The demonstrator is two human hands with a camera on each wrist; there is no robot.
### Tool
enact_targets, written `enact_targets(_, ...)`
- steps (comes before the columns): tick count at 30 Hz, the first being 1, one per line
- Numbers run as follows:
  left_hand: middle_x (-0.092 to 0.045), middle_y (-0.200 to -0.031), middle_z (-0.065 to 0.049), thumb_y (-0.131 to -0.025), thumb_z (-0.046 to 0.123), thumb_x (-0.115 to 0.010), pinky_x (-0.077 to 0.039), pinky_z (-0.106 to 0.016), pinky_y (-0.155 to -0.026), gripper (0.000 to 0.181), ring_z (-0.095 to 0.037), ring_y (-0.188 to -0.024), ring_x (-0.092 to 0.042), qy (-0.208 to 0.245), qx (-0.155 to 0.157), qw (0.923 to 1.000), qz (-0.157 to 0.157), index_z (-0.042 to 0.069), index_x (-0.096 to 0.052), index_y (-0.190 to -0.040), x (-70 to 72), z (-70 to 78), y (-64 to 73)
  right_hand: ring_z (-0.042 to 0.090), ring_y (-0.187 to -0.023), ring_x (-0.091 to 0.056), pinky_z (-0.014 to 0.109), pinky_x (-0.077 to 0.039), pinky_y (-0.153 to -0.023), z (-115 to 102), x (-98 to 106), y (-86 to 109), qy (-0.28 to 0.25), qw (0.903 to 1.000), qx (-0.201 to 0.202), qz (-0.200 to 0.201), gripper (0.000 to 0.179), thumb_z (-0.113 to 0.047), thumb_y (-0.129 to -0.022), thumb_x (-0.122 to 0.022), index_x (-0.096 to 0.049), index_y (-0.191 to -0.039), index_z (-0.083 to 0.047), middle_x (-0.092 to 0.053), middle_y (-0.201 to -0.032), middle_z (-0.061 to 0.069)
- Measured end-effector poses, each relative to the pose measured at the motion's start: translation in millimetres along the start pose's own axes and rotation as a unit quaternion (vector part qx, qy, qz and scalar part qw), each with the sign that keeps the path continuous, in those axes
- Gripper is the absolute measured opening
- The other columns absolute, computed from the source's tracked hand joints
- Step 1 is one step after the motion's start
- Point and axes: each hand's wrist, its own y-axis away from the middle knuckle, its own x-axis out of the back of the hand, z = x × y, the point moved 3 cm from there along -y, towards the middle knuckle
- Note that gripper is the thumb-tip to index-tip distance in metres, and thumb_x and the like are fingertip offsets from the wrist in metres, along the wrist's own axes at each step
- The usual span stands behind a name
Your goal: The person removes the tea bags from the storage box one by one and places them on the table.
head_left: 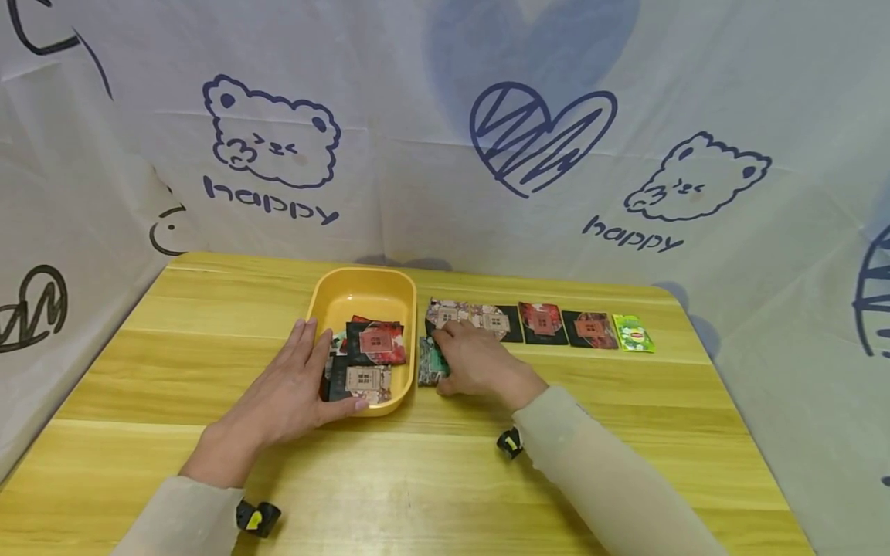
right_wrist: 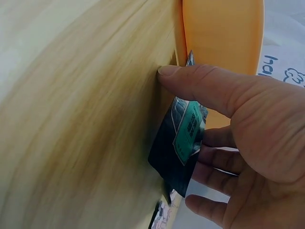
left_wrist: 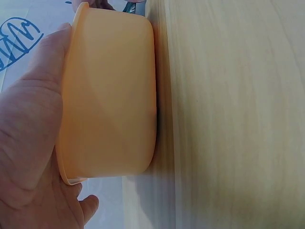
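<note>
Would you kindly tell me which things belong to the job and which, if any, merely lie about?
Job:
rounded yellow plastic tub
dark patterned packets inside it
green-labelled black packet at the right hand
row of flat colourful packets

Just surroundings:
yellow grained table
white printed cloth backdrop

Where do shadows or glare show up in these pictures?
Head view: pale sheen on the table in front of the yellow tray; left wrist view: shadow along the tray's base; right wrist view: dark shading on the table near the green-labelled sachet.
</note>
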Motion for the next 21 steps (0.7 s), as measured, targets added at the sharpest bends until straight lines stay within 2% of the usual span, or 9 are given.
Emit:
enact_targets(11,-0.006,-0.173,-0.033,-0.085,0.087,-0.059,-0.019,-0.064,-0.128,0.128,-0.048,-0.162,-0.003,0.001,0.002,1.0000,-0.003,-0.005,-0.021,-0.166,0.5,-1.0,1.3,0.034,-0.146,-0.048,0.054,-0.043,-0.120,0.9,-1.6,-0.8,-0.007,1.0000,0.001,0.006,0.100,-0.050,-0.085,-0.087,-0.041,-0.162,-0.007,-0.049,-0.159,0.014)
enact_targets(16,-0.006,-0.173,-0.033,-0.086,0.085,-0.061,-0.019,-0.064,-0.128,0.127,-0.048,-0.162,-0.002,0.002,0.003,1.0000,-0.005,-0.005,-0.021,-0.165,0.8,-1.3,1.4,0.034,-0.148,-0.046,0.054,-0.041,-0.122,1.9,-1.4,0.3,-0.014,0.9999,0.007,0.007,0.102,-0.052,-0.085,-0.087,-0.040,-0.162,-0.006,-0.047,-0.161,0.015)
enact_targets(21,-0.004,-0.173,-0.032,-0.085,0.086,-0.060,-0.020,-0.065,-0.128,0.128,-0.048,-0.162,-0.002,0.006,0.006,0.9999,-0.008,-0.005,-0.021,-0.166,0.5,0.4,1.1,0.034,-0.152,-0.042,0.050,-0.037,-0.126,5.4,7.9,5.0,-0.032,0.9994,0.007,0.009,0.101,-0.055,-0.087,-0.084,-0.039,-0.163,-0.006,-0.044,-0.163,0.015)
